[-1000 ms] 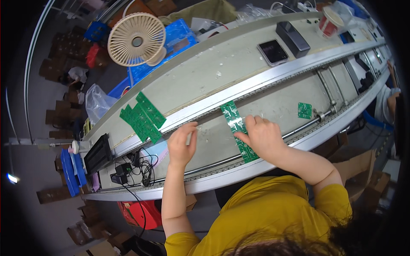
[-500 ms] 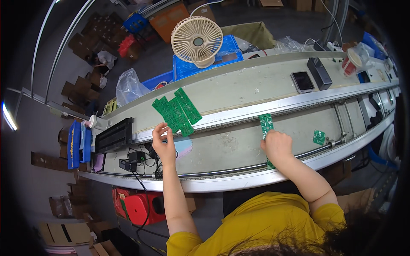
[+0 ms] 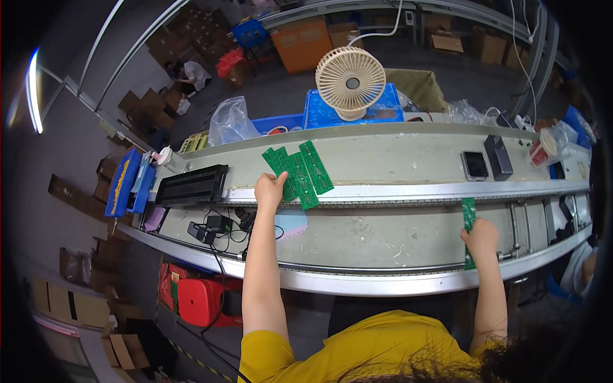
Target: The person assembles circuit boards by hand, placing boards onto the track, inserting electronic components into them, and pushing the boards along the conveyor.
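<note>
Several green circuit boards (image 3: 316, 167) lie fanned out and overlapping on the upper ledge, left of the middle. My left hand (image 3: 269, 190) is closed at their left edge, thumb and forefinger pinching a board there. Farther right, a long narrow circuit board (image 3: 469, 214) stands across the gap between the two metal rails. Closed on this board is my right hand (image 3: 483, 239), which covers its middle. Both ends of the strip stay visible.
A beige fan (image 3: 351, 83) stands on a blue crate behind the ledge. On the ledge are a phone (image 3: 474, 165), a dark box (image 3: 498, 157) and a black rack (image 3: 191, 186). Black adapters and cables (image 3: 219, 225) lie in the channel at left. A red stool (image 3: 200, 301) stands below.
My right hand has moved right along the rails with the long board. My left fingers have closed at the fanned boards' edge. The small board at right no longer shows. The view has shifted.
</note>
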### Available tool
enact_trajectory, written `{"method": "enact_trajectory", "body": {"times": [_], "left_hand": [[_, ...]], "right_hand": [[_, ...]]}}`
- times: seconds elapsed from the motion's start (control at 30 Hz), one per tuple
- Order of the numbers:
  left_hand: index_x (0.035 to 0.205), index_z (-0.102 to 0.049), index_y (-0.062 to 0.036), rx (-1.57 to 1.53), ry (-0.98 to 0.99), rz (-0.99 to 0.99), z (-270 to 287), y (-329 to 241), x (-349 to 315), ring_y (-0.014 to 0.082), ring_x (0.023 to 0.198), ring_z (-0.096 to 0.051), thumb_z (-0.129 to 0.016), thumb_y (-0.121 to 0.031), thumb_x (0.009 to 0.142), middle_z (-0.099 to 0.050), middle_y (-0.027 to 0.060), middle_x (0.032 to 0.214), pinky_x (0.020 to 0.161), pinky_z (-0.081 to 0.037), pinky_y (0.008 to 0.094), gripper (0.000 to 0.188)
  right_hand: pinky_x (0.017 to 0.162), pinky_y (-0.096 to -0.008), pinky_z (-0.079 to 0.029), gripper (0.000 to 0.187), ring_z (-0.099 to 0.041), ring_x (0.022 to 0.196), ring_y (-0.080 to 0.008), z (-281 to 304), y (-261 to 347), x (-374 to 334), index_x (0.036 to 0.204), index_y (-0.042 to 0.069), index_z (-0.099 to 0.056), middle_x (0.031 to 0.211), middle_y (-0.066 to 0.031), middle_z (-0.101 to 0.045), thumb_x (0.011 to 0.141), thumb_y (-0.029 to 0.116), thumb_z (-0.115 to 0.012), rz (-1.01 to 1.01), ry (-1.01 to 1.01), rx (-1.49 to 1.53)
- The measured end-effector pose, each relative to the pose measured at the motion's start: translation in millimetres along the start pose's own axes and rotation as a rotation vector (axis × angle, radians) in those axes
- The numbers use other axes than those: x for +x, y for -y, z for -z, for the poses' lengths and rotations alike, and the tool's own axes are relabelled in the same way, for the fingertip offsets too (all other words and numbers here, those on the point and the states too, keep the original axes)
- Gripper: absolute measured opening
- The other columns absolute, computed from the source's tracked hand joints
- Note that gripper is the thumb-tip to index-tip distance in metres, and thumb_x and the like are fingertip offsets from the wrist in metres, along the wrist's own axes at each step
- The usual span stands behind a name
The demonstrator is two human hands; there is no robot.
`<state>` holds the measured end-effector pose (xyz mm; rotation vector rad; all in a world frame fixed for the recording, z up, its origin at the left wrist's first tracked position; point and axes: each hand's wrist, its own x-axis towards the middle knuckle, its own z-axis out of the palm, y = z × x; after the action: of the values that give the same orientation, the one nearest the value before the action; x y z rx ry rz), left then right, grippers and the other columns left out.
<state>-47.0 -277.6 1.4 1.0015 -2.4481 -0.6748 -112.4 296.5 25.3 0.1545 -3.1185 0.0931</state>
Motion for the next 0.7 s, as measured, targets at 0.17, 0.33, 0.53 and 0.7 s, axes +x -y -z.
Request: {"method": "enact_trajectory", "body": {"times": [0.17, 0.33, 0.53, 0.7], "left_hand": [[0.094, -0.069, 0.0027, 0.136, 0.080, 0.158, -4.3, -7.8, 30.6, 0.0302, 0.071, -0.067, -0.081, -0.047, 0.085, -0.068, 0.0129, 0.076, 0.073, -0.054, 0.0397, 0.052], [0.078, -0.066, 0.0013, 0.038, 0.203, 0.267, -5.1, 1.2, 49.3, 0.0243, 0.054, -0.057, -0.083, -0.041, 0.084, -0.062, 0.0105, 0.066, 0.058, -0.048, 0.0372, 0.046], [0.076, -0.066, 0.0003, -0.223, 0.188, 0.332, -2.1, 42.5, 71.4, 0.0190, 0.043, -0.049, -0.082, -0.032, 0.087, -0.057, 0.0086, 0.060, 0.044, -0.042, 0.0334, 0.038], [0.089, -0.069, 0.0023, -0.459, 0.141, 0.418, 16.4, 73.9, 74.1, 0.0194, 0.045, -0.050, -0.078, -0.026, 0.090, -0.060, 0.0098, 0.064, 0.043, -0.043, 0.0309, 0.030]], "right_hand": [[0.069, -0.0472, -0.057, 0.039, -0.068, 0.074, -0.0426, 7.1, -57.1, 18.9, 0.087, -0.003, -0.070, 0.084, -0.0219, -0.070, 0.075, 0.033, -0.079, -0.126, 0.013, -0.115], [0.071, -0.0466, -0.058, 0.041, -0.069, 0.077, -0.0414, -10.1, -138.0, 46.8, 0.090, -0.002, -0.071, 0.086, -0.0192, -0.071, 0.073, 0.034, -0.081, -0.204, -0.030, -0.169], [0.072, -0.0473, -0.058, 0.041, -0.069, 0.080, -0.0401, -26.2, -226.3, 69.8, 0.093, 0.001, -0.068, 0.088, -0.0186, -0.070, 0.073, 0.033, -0.081, -0.250, -0.067, -0.265], [0.073, -0.0479, -0.058, 0.041, -0.069, 0.080, -0.0403, -29.9, -299.5, 97.9, 0.096, 0.001, -0.068, 0.089, -0.0186, -0.070, 0.072, 0.031, -0.082, -0.298, -0.087, -0.321]]}}
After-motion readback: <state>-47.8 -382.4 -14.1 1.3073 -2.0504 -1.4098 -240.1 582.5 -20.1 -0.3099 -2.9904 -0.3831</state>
